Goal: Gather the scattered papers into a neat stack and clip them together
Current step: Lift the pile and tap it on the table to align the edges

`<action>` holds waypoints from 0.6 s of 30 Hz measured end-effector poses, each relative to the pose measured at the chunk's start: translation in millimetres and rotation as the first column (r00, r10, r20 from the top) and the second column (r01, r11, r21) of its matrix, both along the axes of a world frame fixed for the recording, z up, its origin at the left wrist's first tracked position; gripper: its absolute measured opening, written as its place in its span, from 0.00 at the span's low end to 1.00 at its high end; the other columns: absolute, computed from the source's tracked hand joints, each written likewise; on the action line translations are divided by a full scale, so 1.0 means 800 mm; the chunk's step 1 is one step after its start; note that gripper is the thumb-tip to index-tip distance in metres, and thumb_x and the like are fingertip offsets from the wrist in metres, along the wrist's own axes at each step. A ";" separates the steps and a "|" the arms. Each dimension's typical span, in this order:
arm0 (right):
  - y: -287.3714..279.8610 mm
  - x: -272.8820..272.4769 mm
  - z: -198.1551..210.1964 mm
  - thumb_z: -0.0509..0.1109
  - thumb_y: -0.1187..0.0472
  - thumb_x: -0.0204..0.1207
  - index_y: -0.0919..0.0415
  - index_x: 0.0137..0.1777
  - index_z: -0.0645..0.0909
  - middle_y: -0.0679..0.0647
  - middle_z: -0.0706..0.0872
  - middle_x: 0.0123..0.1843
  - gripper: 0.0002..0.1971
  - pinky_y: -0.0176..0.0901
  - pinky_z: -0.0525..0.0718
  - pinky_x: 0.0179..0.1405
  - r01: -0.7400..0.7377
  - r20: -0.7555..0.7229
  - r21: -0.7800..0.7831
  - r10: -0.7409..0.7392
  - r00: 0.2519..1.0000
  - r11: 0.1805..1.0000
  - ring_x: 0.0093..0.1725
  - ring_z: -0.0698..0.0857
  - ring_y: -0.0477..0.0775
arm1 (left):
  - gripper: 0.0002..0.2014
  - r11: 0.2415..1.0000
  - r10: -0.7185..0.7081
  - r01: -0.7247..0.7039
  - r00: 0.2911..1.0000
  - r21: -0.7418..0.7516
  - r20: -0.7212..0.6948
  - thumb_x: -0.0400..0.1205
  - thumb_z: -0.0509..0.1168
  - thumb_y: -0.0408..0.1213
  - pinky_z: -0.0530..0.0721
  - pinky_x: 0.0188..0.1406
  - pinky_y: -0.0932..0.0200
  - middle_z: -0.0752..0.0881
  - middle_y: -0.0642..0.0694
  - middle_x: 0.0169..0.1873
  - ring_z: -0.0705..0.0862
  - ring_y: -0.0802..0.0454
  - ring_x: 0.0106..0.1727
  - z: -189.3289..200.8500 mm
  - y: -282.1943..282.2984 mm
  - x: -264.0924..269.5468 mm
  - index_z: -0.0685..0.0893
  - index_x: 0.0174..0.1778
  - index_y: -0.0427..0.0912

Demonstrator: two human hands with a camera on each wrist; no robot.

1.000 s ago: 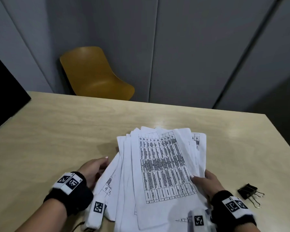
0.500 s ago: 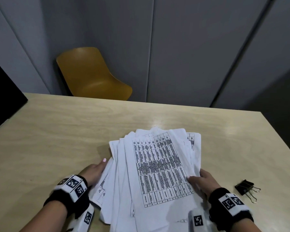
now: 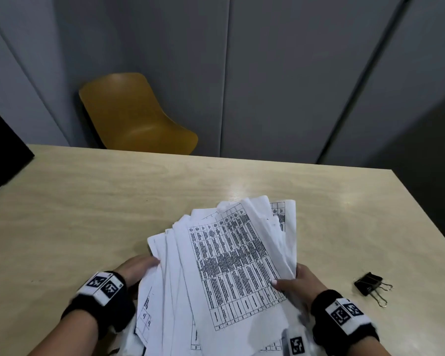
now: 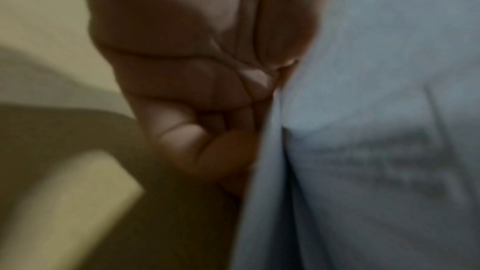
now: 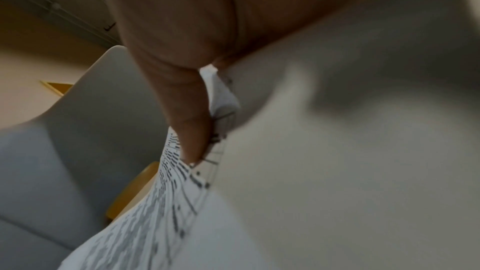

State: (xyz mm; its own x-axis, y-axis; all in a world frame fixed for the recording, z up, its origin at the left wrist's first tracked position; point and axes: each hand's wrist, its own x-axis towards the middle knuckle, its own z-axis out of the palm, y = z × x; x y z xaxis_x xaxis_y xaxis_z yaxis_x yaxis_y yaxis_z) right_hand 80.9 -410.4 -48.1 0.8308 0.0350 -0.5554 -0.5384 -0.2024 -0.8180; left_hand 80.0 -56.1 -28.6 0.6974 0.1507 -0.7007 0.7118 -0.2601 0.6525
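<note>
Wooden table point(image 3: 88, 201): papers point(image 3: 231, 255) fanned, long axis running away, gripped between left hand point(image 3: 136, 268) and right hand point(image 3: 297, 283) (thumb on top); binder clip point(image 3: 370, 286) nearer right.

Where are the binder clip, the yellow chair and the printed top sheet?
binder clip point(image 3: 368, 283), head view, on its black body.
yellow chair point(image 3: 129, 116), head view, on the backrest.
printed top sheet point(image 3: 231, 258), head view, mid-table of print.

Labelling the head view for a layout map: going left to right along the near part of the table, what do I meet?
left hand → papers → right hand → binder clip, lying apart from the papers on the table.
</note>
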 end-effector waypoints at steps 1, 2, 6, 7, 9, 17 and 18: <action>-0.002 -0.002 0.000 0.78 0.73 0.59 0.78 0.54 0.79 0.60 0.86 0.31 0.22 0.37 0.82 0.29 0.030 0.001 0.020 -0.030 1.000 0.999 0.28 0.85 0.53 | 0.14 0.999 -0.011 0.010 1.000 -0.032 -0.023 0.66 0.69 0.34 0.81 0.52 0.48 0.89 0.34 0.38 0.86 0.37 0.45 0.004 -0.001 -0.004 0.85 0.43 0.30; -0.003 -0.003 -0.001 0.77 0.74 0.60 0.78 0.55 0.78 0.60 0.86 0.31 0.22 0.37 0.82 0.27 0.057 -0.001 0.037 -0.057 0.998 0.998 0.27 0.84 0.53 | 0.16 0.998 -0.024 0.022 0.999 -0.064 -0.024 0.61 0.68 0.33 0.82 0.48 0.47 0.90 0.35 0.34 0.86 0.38 0.40 0.005 0.002 -0.009 0.85 0.42 0.29; -0.007 -0.011 -0.001 0.86 0.66 0.46 0.71 0.56 0.78 0.66 0.89 0.41 0.35 0.48 0.86 0.40 0.044 -0.094 0.156 -0.029 0.995 0.987 0.39 0.88 0.63 | 0.20 0.978 0.009 -0.015 1.000 -0.210 -0.028 0.61 0.73 0.33 0.86 0.39 0.53 0.91 0.31 0.37 0.89 0.40 0.33 0.005 0.001 -0.021 0.84 0.47 0.29; -0.003 -0.013 0.001 0.86 0.65 0.48 0.67 0.56 0.77 0.66 0.89 0.43 0.34 0.49 0.86 0.43 0.022 -0.102 0.168 -0.005 0.995 0.986 0.42 0.88 0.64 | 0.14 0.960 0.023 -0.034 0.999 -0.279 -0.042 0.69 0.73 0.37 0.86 0.38 0.55 0.91 0.34 0.37 0.90 0.43 0.33 0.010 -0.009 -0.025 0.86 0.47 0.32; 0.008 -0.014 0.005 0.81 0.68 0.60 0.63 0.56 0.75 0.62 0.87 0.41 0.25 0.43 0.84 0.38 -0.048 -0.083 0.089 0.055 0.995 0.995 0.40 0.85 0.58 | 0.12 0.935 0.018 -0.027 0.999 -0.355 -0.029 0.76 0.70 0.43 0.86 0.36 0.59 0.93 0.45 0.36 0.91 0.52 0.34 0.015 -0.028 -0.030 0.86 0.49 0.39; 0.035 0.002 0.081 0.77 0.71 0.60 0.64 0.41 0.81 0.46 0.83 0.20 0.11 0.34 0.79 0.24 0.022 0.399 0.123 -0.069 0.914 0.992 0.21 0.80 0.40 | 0.38 0.978 0.162 -0.075 0.865 -0.196 0.475 0.40 0.82 0.47 0.84 0.57 0.44 0.91 0.49 0.43 0.89 0.45 0.49 0.053 -0.027 -0.020 0.84 0.48 0.44; 0.033 0.005 0.100 0.77 0.76 0.62 0.64 0.41 0.81 0.45 0.86 0.22 0.11 0.34 0.81 0.27 0.020 0.444 0.176 -0.098 0.891 0.984 0.23 0.82 0.39 | 0.33 0.978 0.181 -0.092 0.824 -0.189 0.537 0.44 0.79 0.47 0.86 0.54 0.49 0.92 0.54 0.41 0.89 0.52 0.47 0.070 -0.023 -0.018 0.84 0.46 0.46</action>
